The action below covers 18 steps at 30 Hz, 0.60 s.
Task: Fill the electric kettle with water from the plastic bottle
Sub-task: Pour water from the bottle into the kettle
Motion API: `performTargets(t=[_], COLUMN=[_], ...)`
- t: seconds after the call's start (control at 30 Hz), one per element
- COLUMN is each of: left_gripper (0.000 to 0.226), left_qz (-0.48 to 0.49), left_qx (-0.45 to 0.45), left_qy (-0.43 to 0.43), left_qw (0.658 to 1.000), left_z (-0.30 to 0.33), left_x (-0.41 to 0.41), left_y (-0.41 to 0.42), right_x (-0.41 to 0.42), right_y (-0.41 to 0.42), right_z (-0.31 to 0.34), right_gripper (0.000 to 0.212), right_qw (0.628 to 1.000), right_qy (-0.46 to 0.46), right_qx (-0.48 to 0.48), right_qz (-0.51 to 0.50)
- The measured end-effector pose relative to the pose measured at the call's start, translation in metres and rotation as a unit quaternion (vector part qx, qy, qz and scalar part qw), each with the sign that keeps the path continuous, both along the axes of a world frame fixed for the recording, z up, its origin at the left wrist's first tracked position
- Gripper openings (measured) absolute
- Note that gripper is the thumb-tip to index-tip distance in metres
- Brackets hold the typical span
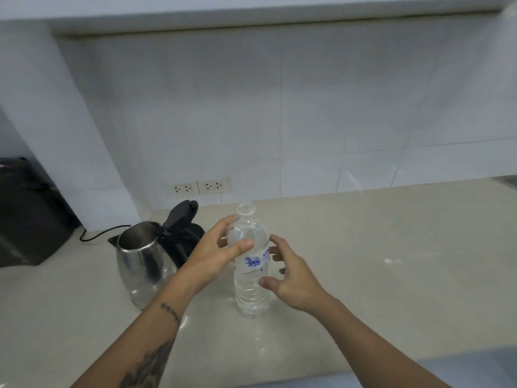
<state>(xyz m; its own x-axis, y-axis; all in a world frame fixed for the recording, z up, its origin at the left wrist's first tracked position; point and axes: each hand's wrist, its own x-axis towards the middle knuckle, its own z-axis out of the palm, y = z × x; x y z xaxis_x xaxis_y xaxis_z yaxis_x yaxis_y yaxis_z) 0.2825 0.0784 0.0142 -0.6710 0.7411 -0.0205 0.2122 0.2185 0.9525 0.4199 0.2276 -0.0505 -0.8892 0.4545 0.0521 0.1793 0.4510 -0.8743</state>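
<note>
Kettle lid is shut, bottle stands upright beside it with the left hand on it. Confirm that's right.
Not quite. The head view shows the kettle with its lid flipped open, not shut. The rest holds: the bottle stands upright beside it, and the left hand is on it.

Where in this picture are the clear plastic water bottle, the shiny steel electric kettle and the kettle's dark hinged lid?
clear plastic water bottle (251, 295): head view, on the ribbed lower body.
shiny steel electric kettle (140, 264): head view, on the metal side wall.
dark hinged lid (180, 215): head view, on the raised lid's underside.
</note>
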Motion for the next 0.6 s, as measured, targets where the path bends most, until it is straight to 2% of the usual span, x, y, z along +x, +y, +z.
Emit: performTargets(t=[0.1,0.27,0.43,0.6], left_gripper=[0.077,0.080,0.087,0.075], left_qz=[0.018,0.067,0.104,0.113], left_qx=[-0.012,-0.041,-0.053,-0.025], left_qy=[0.023,0.076,0.060,0.007], left_qw=[0.999,0.994,0.991,0.993], left_z=[0.001,0.009,0.020,0.043], left_x=[0.000,0.014,0.020,0.019], left_y=[0.002,0.008,0.013,0.007], right_x=[-0.008,-0.023,-0.032,-0.030], right_y=[-0.016,-0.036,-0.041,-0.050], right_z=[0.004,-0.008,-0.007,0.013], right_gripper=[0.094,0.128,0.122,0.121], right_qw=[0.998,0.994,0.989,0.986], right_qy=[0.058,0.085,0.121,0.148], right_qx=[-0.038,-0.067,-0.054,-0.013], right_qz=[0.014,-0.013,-0.068,-0.080])
